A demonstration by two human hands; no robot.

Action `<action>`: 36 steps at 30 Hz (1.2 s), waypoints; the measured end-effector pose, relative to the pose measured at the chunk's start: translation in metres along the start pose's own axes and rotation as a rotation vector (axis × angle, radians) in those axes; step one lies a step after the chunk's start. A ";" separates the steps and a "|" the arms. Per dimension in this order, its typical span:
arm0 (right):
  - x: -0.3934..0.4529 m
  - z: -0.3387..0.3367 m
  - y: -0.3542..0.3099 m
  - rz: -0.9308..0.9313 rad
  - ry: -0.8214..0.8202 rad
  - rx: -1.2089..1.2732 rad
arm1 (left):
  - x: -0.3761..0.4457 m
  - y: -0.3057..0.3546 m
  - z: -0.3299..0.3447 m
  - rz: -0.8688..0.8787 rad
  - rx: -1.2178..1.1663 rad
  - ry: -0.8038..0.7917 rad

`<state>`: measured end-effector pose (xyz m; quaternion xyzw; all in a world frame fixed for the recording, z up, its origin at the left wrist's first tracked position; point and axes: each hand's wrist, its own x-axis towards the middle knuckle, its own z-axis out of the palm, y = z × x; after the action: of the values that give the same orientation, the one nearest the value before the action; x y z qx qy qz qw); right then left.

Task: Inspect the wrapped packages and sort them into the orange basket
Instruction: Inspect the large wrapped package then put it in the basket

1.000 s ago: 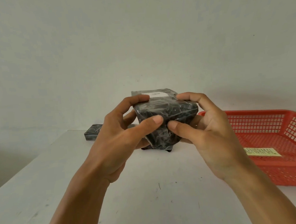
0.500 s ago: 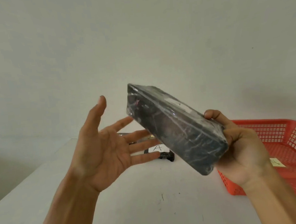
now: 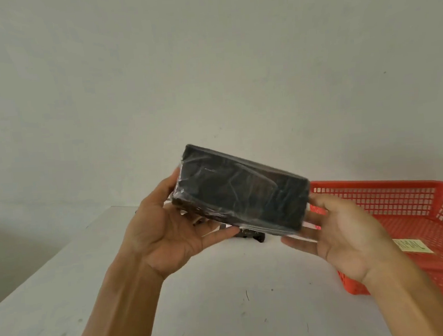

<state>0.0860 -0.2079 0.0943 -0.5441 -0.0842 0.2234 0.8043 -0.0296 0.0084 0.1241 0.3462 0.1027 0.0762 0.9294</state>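
Wrapped package (image 3: 239, 192) held between left hand (image 3: 167, 229) and right hand (image 3: 348, 237).

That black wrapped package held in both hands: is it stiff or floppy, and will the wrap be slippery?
The package probably handles stiff: its edges stay straight though only its ends are supported, by the left hand and right hand. The glossy, wrinkled wrap may be slippery, so support from below seems wise. Boxy and flat-sided, it is unlikely to roll in the basket.
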 end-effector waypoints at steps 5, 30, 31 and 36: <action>-0.009 0.017 -0.003 -0.216 0.128 -0.332 | 0.005 -0.015 0.008 0.255 0.232 0.086; -0.014 0.031 0.011 -0.537 -0.100 -0.541 | 0.009 -0.048 0.024 0.730 1.012 0.011; -0.014 0.031 0.012 -0.544 -0.101 -0.550 | 0.008 -0.048 0.024 0.733 1.011 0.017; -0.014 0.029 0.010 -0.566 -0.117 -0.580 | 0.005 -0.045 0.026 0.731 0.971 0.031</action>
<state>0.0603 -0.1865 0.0977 -0.6901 -0.3354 -0.0091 0.6413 -0.0156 -0.0408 0.1125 0.7424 0.0136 0.3399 0.5771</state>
